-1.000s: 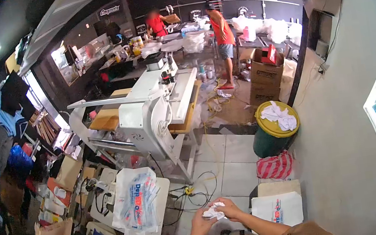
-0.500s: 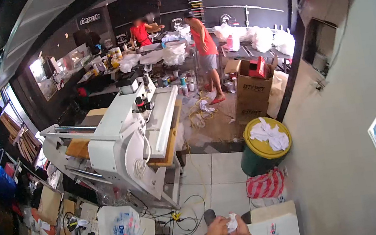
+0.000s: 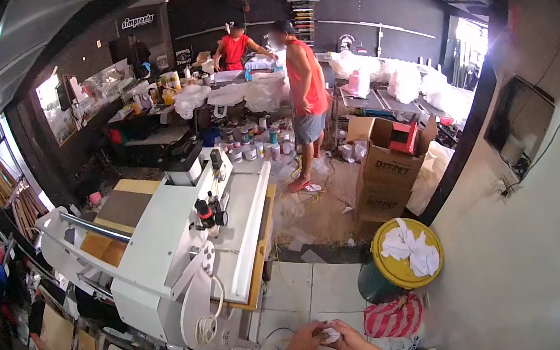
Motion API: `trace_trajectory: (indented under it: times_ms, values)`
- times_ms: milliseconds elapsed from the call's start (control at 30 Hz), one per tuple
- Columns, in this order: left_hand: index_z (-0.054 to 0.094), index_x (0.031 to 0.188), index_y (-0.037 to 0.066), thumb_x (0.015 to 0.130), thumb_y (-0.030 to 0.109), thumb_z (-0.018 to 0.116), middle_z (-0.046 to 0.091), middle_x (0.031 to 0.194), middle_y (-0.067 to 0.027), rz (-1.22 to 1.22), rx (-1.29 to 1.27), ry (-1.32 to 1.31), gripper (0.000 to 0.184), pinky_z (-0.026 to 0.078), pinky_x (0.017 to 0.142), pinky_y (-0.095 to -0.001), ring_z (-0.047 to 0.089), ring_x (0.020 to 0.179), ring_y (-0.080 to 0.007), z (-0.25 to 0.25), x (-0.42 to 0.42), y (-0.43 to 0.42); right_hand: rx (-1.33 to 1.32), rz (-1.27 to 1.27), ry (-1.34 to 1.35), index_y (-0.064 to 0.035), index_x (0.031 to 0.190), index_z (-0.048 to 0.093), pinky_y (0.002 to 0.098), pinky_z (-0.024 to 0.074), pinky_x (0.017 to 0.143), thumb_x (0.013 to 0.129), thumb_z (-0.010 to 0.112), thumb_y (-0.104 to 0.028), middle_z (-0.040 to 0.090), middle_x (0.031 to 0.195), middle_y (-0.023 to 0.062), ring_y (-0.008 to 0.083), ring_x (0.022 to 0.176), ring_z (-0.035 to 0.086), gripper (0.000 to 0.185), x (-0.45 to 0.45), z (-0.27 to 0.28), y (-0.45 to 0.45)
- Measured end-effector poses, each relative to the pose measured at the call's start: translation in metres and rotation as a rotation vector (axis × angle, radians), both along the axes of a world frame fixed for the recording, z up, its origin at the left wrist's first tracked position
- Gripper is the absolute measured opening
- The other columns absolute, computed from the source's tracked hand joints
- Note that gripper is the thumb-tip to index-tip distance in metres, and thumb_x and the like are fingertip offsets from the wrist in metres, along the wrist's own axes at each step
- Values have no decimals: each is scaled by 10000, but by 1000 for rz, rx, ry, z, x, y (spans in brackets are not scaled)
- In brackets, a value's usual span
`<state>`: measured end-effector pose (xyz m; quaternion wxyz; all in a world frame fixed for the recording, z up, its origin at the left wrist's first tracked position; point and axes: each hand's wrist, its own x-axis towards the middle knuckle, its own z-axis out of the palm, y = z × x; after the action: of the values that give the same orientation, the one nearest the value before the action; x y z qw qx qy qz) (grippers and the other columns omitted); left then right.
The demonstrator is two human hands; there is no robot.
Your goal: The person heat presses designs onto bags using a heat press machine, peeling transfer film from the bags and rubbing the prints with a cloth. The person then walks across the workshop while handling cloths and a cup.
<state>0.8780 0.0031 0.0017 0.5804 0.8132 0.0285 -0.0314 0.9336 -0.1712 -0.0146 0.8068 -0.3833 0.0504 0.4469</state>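
Note:
Near the bottom middle of the head view, my left hand [image 3: 305, 341] and my right hand [image 3: 350, 341] meet in front of my body. Between them is a small white crumpled piece [image 3: 332, 335], and the fingers of both hands are closed on it. Whether it is cloth or paper, I cannot tell. A dark band circles my left wrist. Beyond my right hand lies a red-and-white striped bag [image 3: 393, 317], on the floor below a green bin [image 3: 375, 283] with a yellow lid.
White cloths [image 3: 410, 248] lie on the bin lid. To the left stands a large white machine [image 3: 153, 239]; cables run across the tiles. Ahead are a cardboard box [image 3: 389, 177], several paint cans [image 3: 252, 152] and two people in red tops by tables. A wall [image 3: 519, 249] bounds the right.
My view has shifted forward, so the machine, the bin and the people appear larger. Both hands stay together on the white piece. The nearer person at the tables has turned and shifted stance.

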Motion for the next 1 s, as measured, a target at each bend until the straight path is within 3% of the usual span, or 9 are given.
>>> trace_trajectory:
  times_ms: [133,200,300,633,700,767,900,967,1000]
  values:
    - [643,1034,47,839,143,720,701,969,-114,60,-153,75,230,534,819,-345,681,897,-225,-25,36,17,-166,89,-130,-66,1168,575,370,521,905,1013,534,-256,648,1090,77,190,985,632,248,41,-48,7]
    - [623,938,8,801,383,812,679,914,-86,70,-333,224,442,532,772,-338,638,873,-169,1,53,21,-334,108,-323,-63,1138,593,328,514,859,1009,542,-282,652,1044,63,164,947,623,259,56,-48,9]
    - [631,929,13,757,394,843,673,857,-86,87,-20,226,469,534,744,-329,639,836,-156,-56,91,29,-402,72,-505,-56,1065,634,268,489,748,993,561,-349,646,935,29,112,844,591,310,83,-50,12]
    - [626,979,20,730,206,823,635,900,-111,-244,283,134,368,511,746,-363,626,817,-243,10,286,6,-542,87,-670,-15,818,659,270,396,556,959,593,-441,540,656,-30,67,638,486,453,267,-4,3]
    - [589,1157,19,743,190,825,596,1008,-131,-275,268,-119,507,503,741,-370,602,849,-233,15,329,5,-523,47,-635,-9,814,655,269,394,559,966,587,-429,539,657,-29,66,642,491,451,308,12,6]
    - [515,1282,36,744,207,831,560,1109,-145,-266,304,-147,647,506,752,-368,598,887,-224,39,357,-1,-432,-100,-644,-10,845,652,266,406,582,991,561,-379,556,701,-30,67,653,491,407,337,51,1]
    - [250,1536,101,731,254,854,417,1372,-165,-246,255,-302,1018,516,818,-363,585,987,-210,61,402,-14,-370,-192,-730,-23,937,645,256,408,595,1007,543,-301,570,774,-12,68,710,491,305,397,11,2]
    - [283,1527,99,730,239,852,351,1442,-156,-214,256,-307,989,516,849,-356,580,1048,-218,31,424,-12,-234,-122,-492,-18,1231,536,280,505,796,983,582,-237,608,999,49,126,887,607,334,415,29,2]
    - [317,1518,97,728,224,850,285,1511,-146,-201,255,-307,961,517,881,-349,575,1108,-226,27,434,-10,-226,-110,-493,-18,1231,536,280,505,796,983,582,-237,608,999,49,126,887,607,334,423,18,5]
